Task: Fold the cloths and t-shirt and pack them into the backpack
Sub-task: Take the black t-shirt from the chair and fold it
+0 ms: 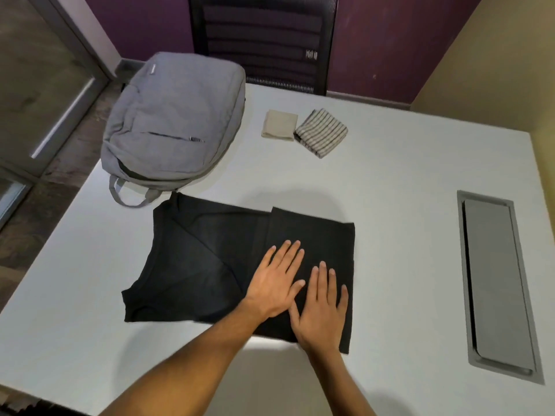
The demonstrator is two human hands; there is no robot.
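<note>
The black t-shirt [210, 259] lies flat on the table [405, 181], its long axis running left to right, just in front of the backpack [177, 118]. Both hands press its folded right end, fingers straight and slightly spread: left hand [277, 283], right hand [322, 313]. The unfolded collar end lies left of the fingers, nearer the left hand, so the next fold likely runs that way. Two folded cloths, beige [279, 125] and striped [322, 132], sit right of the backpack
</note>
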